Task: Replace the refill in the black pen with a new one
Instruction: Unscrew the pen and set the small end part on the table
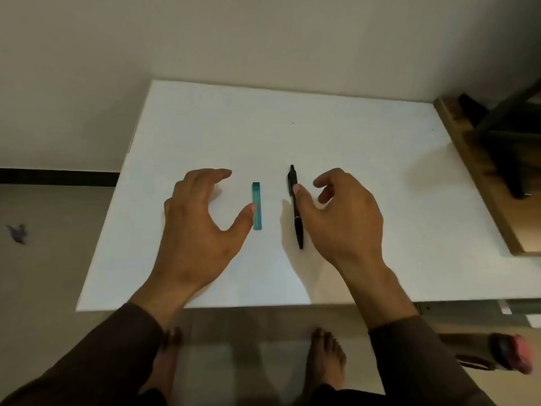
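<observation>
A black pen (296,212) lies on the white table (351,159), its length running away from me, clip end farthest. Left of it lies a slim teal refill case (256,205), parallel to the pen. My right hand (341,218) hovers just right of the pen with fingers curled and spread; its thumb tip is over the pen's upper barrel. My left hand (199,227) hovers left of the teal case, fingers apart, thumb tip at the case's left edge. Neither hand holds anything.
A wooden board (480,177) and dark metal legs (503,124) sit at the table's right edge. A wall stands behind the table. My bare feet (325,358) are on the floor below the front edge. A small purple scrap (17,232) lies on the floor to the left.
</observation>
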Demonstrator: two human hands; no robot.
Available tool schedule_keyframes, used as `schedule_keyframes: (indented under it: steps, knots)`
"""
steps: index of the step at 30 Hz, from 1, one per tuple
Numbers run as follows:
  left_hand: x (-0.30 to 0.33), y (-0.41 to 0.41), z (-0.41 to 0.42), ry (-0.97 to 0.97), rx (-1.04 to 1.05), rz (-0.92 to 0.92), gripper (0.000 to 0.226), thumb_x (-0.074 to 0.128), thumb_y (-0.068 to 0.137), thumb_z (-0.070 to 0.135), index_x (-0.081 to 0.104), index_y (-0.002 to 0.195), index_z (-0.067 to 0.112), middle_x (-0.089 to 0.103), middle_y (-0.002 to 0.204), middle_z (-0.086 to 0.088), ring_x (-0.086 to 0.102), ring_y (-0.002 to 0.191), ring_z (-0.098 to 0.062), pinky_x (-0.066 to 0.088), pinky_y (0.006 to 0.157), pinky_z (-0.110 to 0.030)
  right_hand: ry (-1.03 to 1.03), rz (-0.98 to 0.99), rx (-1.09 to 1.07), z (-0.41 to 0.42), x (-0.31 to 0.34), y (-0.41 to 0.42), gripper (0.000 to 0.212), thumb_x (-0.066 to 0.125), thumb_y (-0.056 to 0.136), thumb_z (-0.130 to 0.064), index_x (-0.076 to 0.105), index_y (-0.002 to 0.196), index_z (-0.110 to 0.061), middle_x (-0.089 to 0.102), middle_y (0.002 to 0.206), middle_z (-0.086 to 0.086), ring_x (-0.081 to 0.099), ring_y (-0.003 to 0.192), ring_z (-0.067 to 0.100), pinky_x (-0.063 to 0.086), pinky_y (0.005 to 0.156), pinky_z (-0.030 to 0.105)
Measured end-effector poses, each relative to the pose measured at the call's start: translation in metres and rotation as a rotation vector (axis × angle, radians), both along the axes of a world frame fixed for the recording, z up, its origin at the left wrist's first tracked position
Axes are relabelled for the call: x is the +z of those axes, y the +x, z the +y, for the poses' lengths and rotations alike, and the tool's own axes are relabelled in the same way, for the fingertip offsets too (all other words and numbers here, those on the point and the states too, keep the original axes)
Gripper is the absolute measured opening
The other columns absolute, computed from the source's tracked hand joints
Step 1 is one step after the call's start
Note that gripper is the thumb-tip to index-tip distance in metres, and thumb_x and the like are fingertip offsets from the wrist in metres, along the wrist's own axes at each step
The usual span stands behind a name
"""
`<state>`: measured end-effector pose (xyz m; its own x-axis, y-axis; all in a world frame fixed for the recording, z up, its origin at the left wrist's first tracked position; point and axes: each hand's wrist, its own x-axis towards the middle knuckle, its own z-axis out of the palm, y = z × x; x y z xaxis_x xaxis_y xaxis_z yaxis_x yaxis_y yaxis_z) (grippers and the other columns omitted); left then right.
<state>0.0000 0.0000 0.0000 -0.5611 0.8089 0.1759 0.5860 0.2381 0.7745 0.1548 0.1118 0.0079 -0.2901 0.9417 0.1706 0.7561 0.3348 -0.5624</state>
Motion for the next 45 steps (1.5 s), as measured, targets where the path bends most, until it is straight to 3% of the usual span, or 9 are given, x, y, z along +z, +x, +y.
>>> schedule_keyframes:
  steps: [5, 10, 13, 16, 20, 25, 31, 36, 45]
  knots:
    - [0.006, 0.009, -0.001, 0.048, 0.006, 0.024, 0.048, 0.079, 0.086, 0.034, 0.063, 0.129, 0.018, 0.06, 0.133, -0.001, 0.056, 0.113, -0.018, 0.048, 0.102, -0.045, -0.097, -0.153, -0.018, -0.007, -0.005, -0.011, 0.03, 0.069, 0.092, -0.05, 0.055, 0.086, -0.024, 0.053, 0.073, -0.009, 0.052, 0.065, 0.013, 0.045, 0.069, 0.031]
    - [0.014, 0.013, -0.006, 0.07, 0.005, -0.023, 0.034, 0.075, 0.088, 0.037, 0.071, 0.115, 0.018, 0.065, 0.105, 0.011, 0.061, 0.082, -0.012, 0.043, 0.07, -0.002, -0.179, -0.087, -0.064, -0.012, -0.001, -0.003, 0.017, 0.068, 0.093, -0.036, 0.067, 0.085, -0.021, 0.063, 0.074, -0.008, 0.056, 0.064, 0.01, 0.038, 0.055, 0.022]
    - [0.018, 0.017, -0.006, 0.071, -0.038, -0.144, 0.03, 0.071, 0.089, 0.041, 0.073, 0.113, 0.022, 0.066, 0.091, 0.024, 0.066, 0.082, -0.003, 0.047, 0.065, -0.003, -0.259, 0.151, -0.067, -0.016, 0.008, 0.001, 0.018, 0.073, 0.09, -0.034, 0.071, 0.079, -0.02, 0.068, 0.069, -0.011, 0.064, 0.063, 0.006, 0.041, 0.054, 0.017]
    - [0.021, 0.019, -0.005, 0.049, -0.118, -0.207, 0.041, 0.071, 0.089, 0.044, 0.069, 0.126, 0.025, 0.07, 0.102, 0.022, 0.066, 0.094, 0.007, 0.048, 0.076, -0.006, -0.36, 0.424, 0.031, -0.024, 0.022, 0.002, 0.019, 0.074, 0.087, -0.032, 0.076, 0.071, -0.022, 0.075, 0.063, -0.006, 0.067, 0.059, 0.001, 0.043, 0.058, 0.012]
    - [0.028, 0.017, -0.007, 0.057, -0.241, -0.317, 0.036, 0.073, 0.09, 0.035, 0.072, 0.126, 0.03, 0.076, 0.11, 0.018, 0.072, 0.096, 0.0, 0.061, 0.081, -0.023, -0.524, 0.573, 0.165, -0.031, 0.032, 0.004, 0.017, 0.074, 0.088, -0.027, 0.081, 0.075, -0.019, 0.078, 0.071, -0.001, 0.05, 0.044, 0.002, 0.044, 0.052, 0.019]
    - [0.029, 0.016, -0.011, 0.127, -0.241, -0.383, 0.03, 0.073, 0.093, 0.013, 0.075, 0.1, 0.042, 0.079, 0.094, 0.022, 0.078, 0.078, -0.007, 0.062, 0.062, -0.019, -0.549, 0.652, 0.231, -0.029, 0.033, 0.006, 0.015, 0.075, 0.09, -0.028, 0.083, 0.083, -0.018, 0.077, 0.073, -0.003, 0.053, 0.05, 0.001, 0.042, 0.05, 0.015]
    - [0.03, 0.019, -0.012, 0.132, -0.225, -0.422, 0.018, 0.079, 0.087, 0.018, 0.079, 0.103, 0.026, 0.08, 0.092, 0.007, 0.079, 0.079, -0.012, 0.066, 0.072, -0.027, -0.485, 0.722, 0.209, -0.027, 0.037, 0.006, 0.012, 0.078, 0.089, -0.031, 0.08, 0.092, -0.019, 0.079, 0.081, -0.002, 0.064, 0.063, 0.009, 0.051, 0.061, 0.028]
    - [0.044, 0.006, -0.009, 0.284, -0.116, -0.545, 0.013, 0.071, 0.093, 0.028, 0.081, 0.098, 0.022, 0.08, 0.088, 0.005, 0.077, 0.082, -0.017, 0.065, 0.065, -0.03, -0.43, 0.616, 0.356, -0.025, 0.042, 0.012, 0.014, 0.075, 0.093, -0.024, 0.078, 0.104, -0.016, 0.078, 0.078, -0.002, 0.073, 0.071, 0.012, 0.056, 0.065, 0.019]
    - [0.046, 0.0, -0.01, 0.305, -0.087, -0.768, 0.014, 0.072, 0.089, 0.021, 0.081, 0.099, 0.018, 0.082, 0.097, -0.004, 0.08, 0.088, -0.024, 0.065, 0.067, -0.032, -0.493, 0.571, 0.444, -0.028, 0.039, 0.011, 0.011, 0.075, 0.093, -0.019, 0.078, 0.103, -0.016, 0.075, 0.088, 0.0, 0.068, 0.06, 0.016, 0.057, 0.054, 0.03]
